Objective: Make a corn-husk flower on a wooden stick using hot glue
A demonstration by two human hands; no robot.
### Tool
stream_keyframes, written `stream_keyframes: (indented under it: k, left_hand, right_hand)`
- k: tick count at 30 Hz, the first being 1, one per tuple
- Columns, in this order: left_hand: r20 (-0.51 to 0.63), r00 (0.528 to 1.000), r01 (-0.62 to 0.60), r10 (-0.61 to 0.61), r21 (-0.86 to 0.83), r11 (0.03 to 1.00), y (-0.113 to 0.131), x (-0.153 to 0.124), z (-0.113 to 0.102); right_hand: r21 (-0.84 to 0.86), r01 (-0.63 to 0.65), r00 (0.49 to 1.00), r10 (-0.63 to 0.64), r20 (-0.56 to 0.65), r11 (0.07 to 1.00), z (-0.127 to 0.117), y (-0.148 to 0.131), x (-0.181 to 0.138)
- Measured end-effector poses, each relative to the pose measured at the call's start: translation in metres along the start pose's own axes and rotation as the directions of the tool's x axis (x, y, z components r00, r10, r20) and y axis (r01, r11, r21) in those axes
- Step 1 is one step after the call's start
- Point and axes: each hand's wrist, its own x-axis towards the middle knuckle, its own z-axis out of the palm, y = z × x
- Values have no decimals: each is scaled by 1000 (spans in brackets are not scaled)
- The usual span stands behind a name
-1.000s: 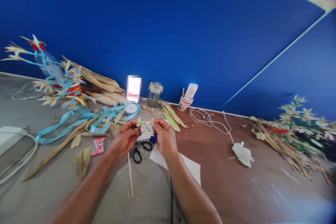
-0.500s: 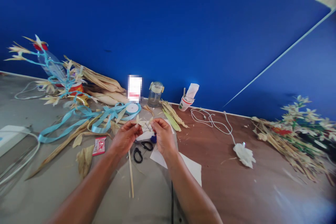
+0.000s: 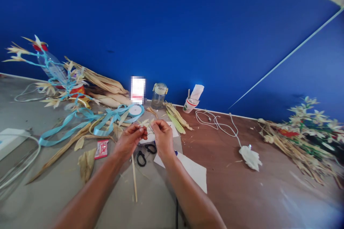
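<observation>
My left hand is closed in a pinch, with a pale strip of dried corn husk showing at its fingertips. Close beside it, my right hand also pinches, its thumb and forefinger at the other side of the pale husk pieces. The fingers partly hide what lies between them. Just below the hands are scissors with black handles, their blades out of sight. White paper sheets lie beneath and beside my right forearm. A thin pale stick rests on the table near my left wrist.
Light-blue ribbon with its spool and dried husks spread at left, near husk flowers on blue stems. Behind stand a glass jar and a paper cup. A white cable and husk bouquet lie right.
My right hand has moved slightly left, closer to my left hand, and its wrist has turned a little. The left hand stays nearly in place.
</observation>
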Motion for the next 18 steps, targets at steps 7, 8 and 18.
stream_keyframes:
  k: [7,8,18]
  left_hand:
    - [-19,997,-68,71,116,991,-1,-1,1]
    - [-26,996,-85,90,137,987,-2,-1,2]
    - [-24,963,-251,270,298,921,-9,3,-5]
  right_hand:
    - [23,45,999,-45,-20,999,6,4,-5]
    - [30,51,998,-51,-26,998,7,5,-6]
    - [38,134,986,-129,-107,990,14,11,-14]
